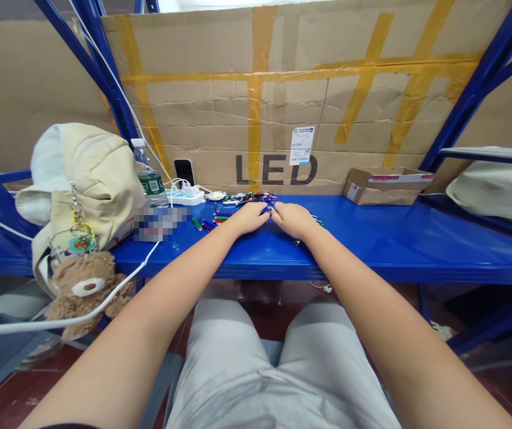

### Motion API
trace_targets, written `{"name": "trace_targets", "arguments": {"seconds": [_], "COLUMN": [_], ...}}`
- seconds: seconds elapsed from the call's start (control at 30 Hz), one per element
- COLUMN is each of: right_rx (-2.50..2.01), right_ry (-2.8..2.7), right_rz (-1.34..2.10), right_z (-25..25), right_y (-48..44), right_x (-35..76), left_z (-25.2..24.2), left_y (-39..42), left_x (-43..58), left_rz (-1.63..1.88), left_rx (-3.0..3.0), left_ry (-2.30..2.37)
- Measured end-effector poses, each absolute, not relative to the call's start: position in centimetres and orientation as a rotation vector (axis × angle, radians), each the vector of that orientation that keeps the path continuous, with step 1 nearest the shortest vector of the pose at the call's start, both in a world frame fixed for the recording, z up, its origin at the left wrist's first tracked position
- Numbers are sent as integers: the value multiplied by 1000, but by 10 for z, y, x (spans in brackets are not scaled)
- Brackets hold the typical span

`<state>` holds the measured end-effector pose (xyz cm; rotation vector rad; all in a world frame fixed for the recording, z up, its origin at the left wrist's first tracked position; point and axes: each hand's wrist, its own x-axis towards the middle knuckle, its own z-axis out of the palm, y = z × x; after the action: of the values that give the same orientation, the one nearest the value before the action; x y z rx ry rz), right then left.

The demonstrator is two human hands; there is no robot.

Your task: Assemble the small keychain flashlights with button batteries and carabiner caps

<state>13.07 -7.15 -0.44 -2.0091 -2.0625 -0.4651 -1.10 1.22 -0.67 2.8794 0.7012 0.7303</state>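
Snugly, the left hand and right hand pinch a slim blue plastic piece — fingers together.

Loose light grey shorts are worn, with soft creases gathered across the lap. The left arm and right arm are seen bare down to the left hand and right hand. A dark strip of clothing is glimpsed at the lower edge.

Probably a storeroom: blue steel shelving and tape-patched cardboard backing.
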Motion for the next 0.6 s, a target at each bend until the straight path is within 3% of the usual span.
{"name": "trace_targets", "arguments": {"seconds": [0.6], "right_rx": [-2024], "right_ry": [-2036], "right_rz": [-554], "right_z": [-4], "right_y": [-76], "right_x": [125], "left_z": [-10], "left_y": [15], "left_x": [-12], "left_rz": [716], "left_rx": [2867], "left_ry": [682]}}
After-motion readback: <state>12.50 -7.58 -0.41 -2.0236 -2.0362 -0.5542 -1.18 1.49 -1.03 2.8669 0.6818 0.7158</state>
